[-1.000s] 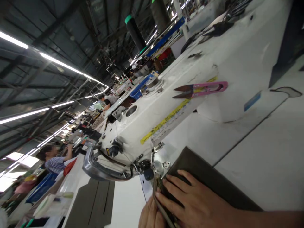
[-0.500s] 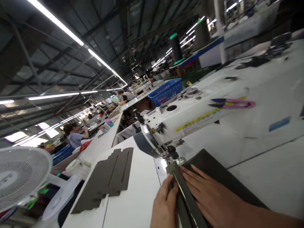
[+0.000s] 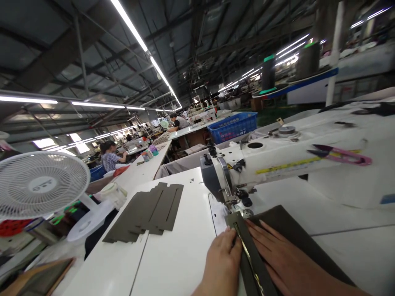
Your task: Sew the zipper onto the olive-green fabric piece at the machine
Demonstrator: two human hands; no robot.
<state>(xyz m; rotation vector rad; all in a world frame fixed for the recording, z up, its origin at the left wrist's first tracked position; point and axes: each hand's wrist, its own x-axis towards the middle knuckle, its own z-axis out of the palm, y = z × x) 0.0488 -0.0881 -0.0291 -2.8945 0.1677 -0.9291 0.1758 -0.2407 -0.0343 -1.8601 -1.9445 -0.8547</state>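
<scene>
While the long olive-grey strip with a gold-toothed zipper [image 3: 256,260] lay between the hands, its far end by the white metal sewing machine's [image 3: 271,155] needle area, the left hand [image 3: 222,259] rested narrow, fingers together, on its left edge; the right hand [image 3: 284,255] spread flat along its right, partly over a broad dark panel [image 3: 285,220].

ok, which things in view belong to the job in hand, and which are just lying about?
In the job:
zippered strip, at the left hand and right hand
dark panel, partly under the right hand
sewing machine
slotted pieces, probably

Lying about, apparently:
pink-handled snips
fan
blue basket
</scene>
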